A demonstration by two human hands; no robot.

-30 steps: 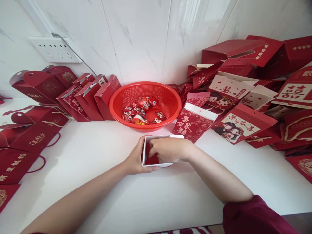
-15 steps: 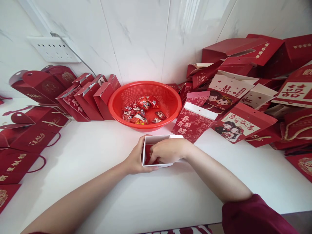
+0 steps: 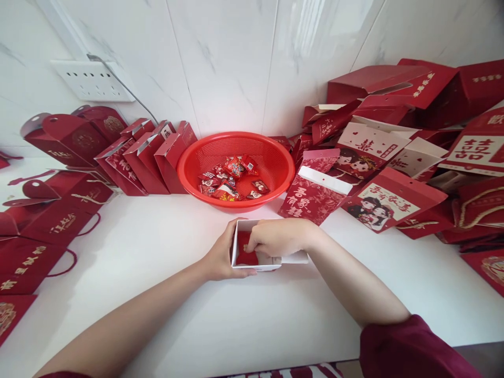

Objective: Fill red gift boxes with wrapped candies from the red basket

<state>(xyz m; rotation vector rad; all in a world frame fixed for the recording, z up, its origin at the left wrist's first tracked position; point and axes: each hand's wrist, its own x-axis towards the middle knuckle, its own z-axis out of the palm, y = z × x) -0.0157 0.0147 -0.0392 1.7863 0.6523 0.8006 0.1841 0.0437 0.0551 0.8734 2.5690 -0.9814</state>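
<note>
A small open carton [image 3: 258, 267], white inside, rests on the table in front of me, a white flap sticking out on its right. My left hand [image 3: 222, 254] is wrapped round its left side, thumb along the near wall. My right hand [image 3: 277, 236] reaches into the carton from the right with curled fingers. They close on the right edge of a red packet [image 3: 244, 256] lying inside; the fingertips are partly hidden. Just behind the carton stands a red plastic basket [image 3: 189, 191], and wrapped sweets [image 3: 232, 181] in red wrappers lie in it.
Folded red gift boxes [image 3: 137, 163] stand left of the basket, with handled red boxes [image 3: 59, 220] along the left edge. A heap of red and white gift boxes [image 3: 374, 136] covers the right side. A socket strip [image 3: 92, 81] with a cable is on the tiled wall [image 3: 228, 63].
My right hand has drawn back slightly up and right inside the carton, so more of the red packet shows. The left hand keeps its hold on the carton.
</note>
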